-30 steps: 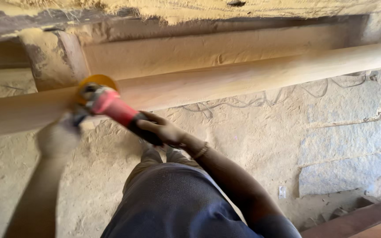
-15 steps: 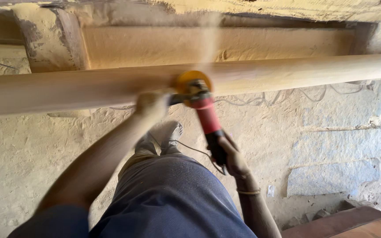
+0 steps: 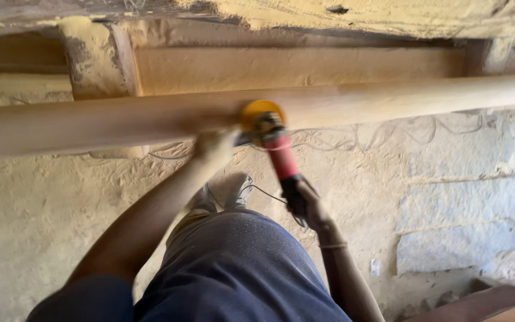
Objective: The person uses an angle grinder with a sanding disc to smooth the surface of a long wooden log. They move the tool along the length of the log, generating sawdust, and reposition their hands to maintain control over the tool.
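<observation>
A long round wooden pole (image 3: 388, 98) runs across the view at waist height. A red angle grinder (image 3: 276, 149) with a yellow sanding disc (image 3: 257, 113) presses against the pole's near side. My right hand (image 3: 308, 207) grips the grinder's dark rear body. My left hand (image 3: 213, 146), dusty and blurred, holds the side handle just left of the disc. My legs in dark blue trousers fill the lower middle.
A sawdust-coated wooden frame (image 3: 96, 59) stands behind the pole. The stone floor (image 3: 460, 197) is covered in sawdust, with a thin cable (image 3: 353, 137) trailing across it. A reddish plank (image 3: 478, 304) lies at the bottom right. My grey shoes (image 3: 227, 188) stand below the pole.
A second ago the grinder worked the pole far to the left; it swept right to the middle. Over the last half second it has stayed almost still.
</observation>
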